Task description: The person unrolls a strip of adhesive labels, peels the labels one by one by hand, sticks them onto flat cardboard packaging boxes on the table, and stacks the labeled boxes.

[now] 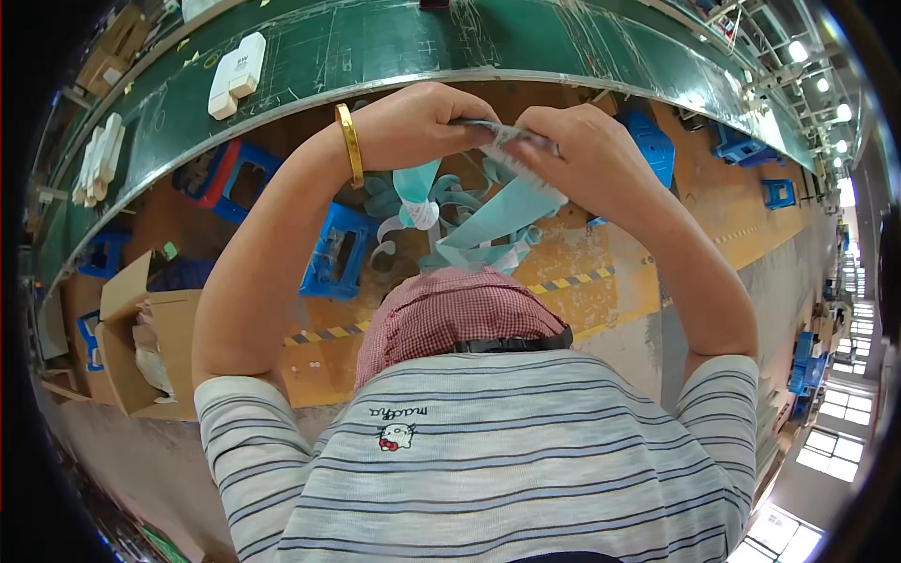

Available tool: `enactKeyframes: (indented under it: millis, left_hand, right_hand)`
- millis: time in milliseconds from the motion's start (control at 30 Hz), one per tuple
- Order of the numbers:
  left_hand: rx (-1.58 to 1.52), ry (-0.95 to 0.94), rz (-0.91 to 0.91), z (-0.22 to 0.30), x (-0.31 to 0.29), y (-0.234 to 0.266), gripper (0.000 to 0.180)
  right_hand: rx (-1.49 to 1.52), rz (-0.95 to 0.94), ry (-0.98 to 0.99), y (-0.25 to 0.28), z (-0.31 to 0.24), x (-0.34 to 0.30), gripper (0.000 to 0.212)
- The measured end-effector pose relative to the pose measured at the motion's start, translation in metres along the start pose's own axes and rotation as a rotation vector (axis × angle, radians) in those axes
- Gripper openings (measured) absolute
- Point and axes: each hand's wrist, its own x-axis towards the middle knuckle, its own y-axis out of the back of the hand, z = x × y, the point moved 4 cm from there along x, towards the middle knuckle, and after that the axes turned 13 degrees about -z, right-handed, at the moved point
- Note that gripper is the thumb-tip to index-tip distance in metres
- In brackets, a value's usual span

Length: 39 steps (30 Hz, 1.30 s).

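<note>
Both my arms reach forward, and my hands meet just past the near edge of the green workbench (394,52). My left hand (418,122), with a gold bracelet (350,145) at its wrist, pinches one end of a greyish, shiny edge of a strip. My right hand (593,150) is closed on the same strip a little to the right. From between the hands a long teal strip (507,220) hangs down over my lap. Below my left hand lie another teal piece (416,183) and several curled teal strips (460,202). The fingertips are partly hidden.
White cartons (236,75) lie on the bench at the left, with more white pieces (99,159) farther left. Blue stools (340,249) stand under and beside the bench. An open cardboard box (169,347) sits on the floor at left. A black-and-yellow line (572,281) crosses the floor.
</note>
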Motion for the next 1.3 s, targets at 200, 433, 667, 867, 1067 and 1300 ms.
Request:
enactKeyframes:
  millis: [200,433,667,867,1067,1300]
  left_hand:
    - [0.091,-0.276,0.367,-0.044,0.011,-0.013,0.025]
    - [-0.111,-0.329,0.112,-0.103,0.030,-0.063,0.019]
    - [-0.159,-0.247,-0.002,-0.113,0.030,-0.099,0.036]
    - [-0.061,-0.331,0.632,-0.038,0.019,-0.069,0.051]
    - [-0.799,-0.563,0.120,-0.020,0.027,-0.083,0.028]
    - [-0.709,-0.263,-0.266,-0.088,0.004,-0.120,0.036]
  right_hand:
    - [-0.217,-0.069,0.263,0.021,-0.006,-0.005,0.026]
    - [0.126,-0.586,0.090,0.043,-0.004,-0.008,0.016]
    - [0.982,-0.278,0.091,0.075,0.044,-0.027,0.021]
    - [0.797,-0.392,-0.050,0.058,0.013,-0.008,0.019]
    - [0.992,-0.358,-0.046,0.063,0.012,-0.006,0.019]
    - [1.185,0.093,0.168,0.091,0.078,-0.036,0.028]
